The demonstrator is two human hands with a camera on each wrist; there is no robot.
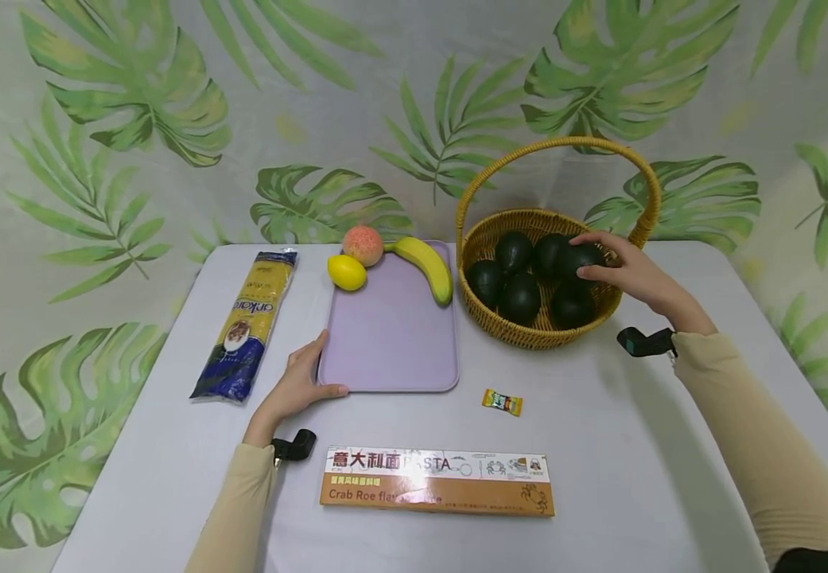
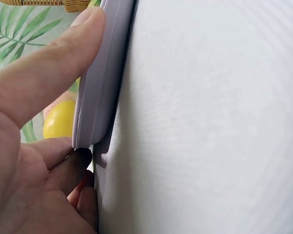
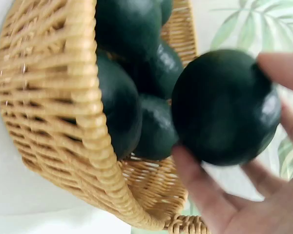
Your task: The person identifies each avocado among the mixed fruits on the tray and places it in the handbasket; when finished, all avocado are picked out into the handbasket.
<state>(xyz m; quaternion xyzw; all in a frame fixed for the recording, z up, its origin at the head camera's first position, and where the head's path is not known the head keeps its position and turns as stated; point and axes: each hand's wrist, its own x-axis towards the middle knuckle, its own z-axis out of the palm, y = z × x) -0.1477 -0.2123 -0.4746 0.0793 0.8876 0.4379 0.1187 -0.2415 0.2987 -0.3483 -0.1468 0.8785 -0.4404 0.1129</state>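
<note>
My right hand grips a dark green avocado over the right side of the wicker basket. The thumb and fingers wrap its sides. Below and beside it in the basket lie several more dark avocados. My left hand holds the near-left corner of the lilac tray, the thumb along the front edge and the fingers at the left side. On the tray's far part sit a lemon, a peach and a banana.
A pasta bag in yellow and blue lies left of the tray. Nearer me is a long pasta box. One small wrapped candy rests in front of the basket, whose tall handle arches over it. Leaf-print cloth hangs behind.
</note>
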